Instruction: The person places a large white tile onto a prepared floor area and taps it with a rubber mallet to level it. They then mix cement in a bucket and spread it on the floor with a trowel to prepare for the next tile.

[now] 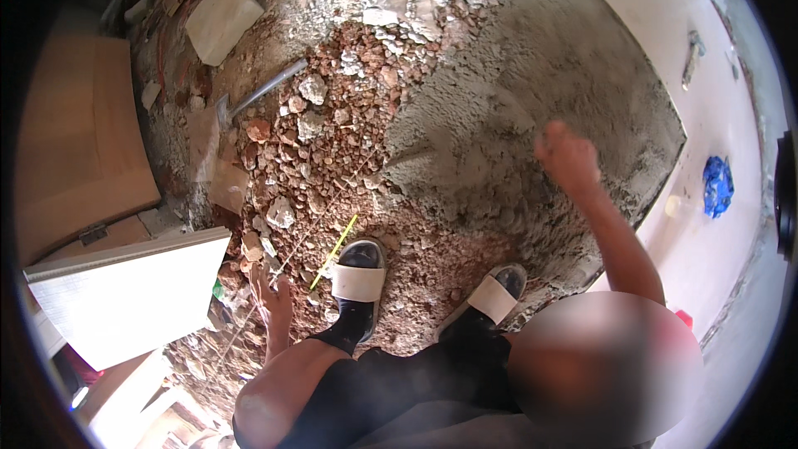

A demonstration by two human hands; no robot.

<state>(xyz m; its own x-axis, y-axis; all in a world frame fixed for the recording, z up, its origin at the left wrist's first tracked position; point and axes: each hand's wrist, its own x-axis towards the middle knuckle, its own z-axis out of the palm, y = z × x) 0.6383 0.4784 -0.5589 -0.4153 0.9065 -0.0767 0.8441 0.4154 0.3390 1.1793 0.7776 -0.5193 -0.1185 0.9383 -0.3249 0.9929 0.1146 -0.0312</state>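
Note:
Grey wet mortar (pixel 532 75) is spread in a rough, trowel-marked layer at the centre right. Over it is my right hand (pixel 569 158), slightly blurred, its fingers curled. Whatever it may hold is hidden. My left hand (pixel 273 303) hangs low beside my left knee, fingers apart, above the reddish rubble. A thin string-like line (pixel 312 229) runs slantwise past its fingers. Between that hand and my left foot lies a narrow yellow strip (pixel 334 251). My feet, in dark socks and cream slides (pixel 359 283), stand on the broken ground at the mortar's near edge.
Pale large tiles (pixel 657 25) border the mortar on the right, with a crumpled blue wrapper (pixel 717 187) on them. Left are a hammer-like tool with a grey handle (pixel 266 87), a stone slab (pixel 223 18), a brown board (pixel 83 141) and a white panel (pixel 133 295).

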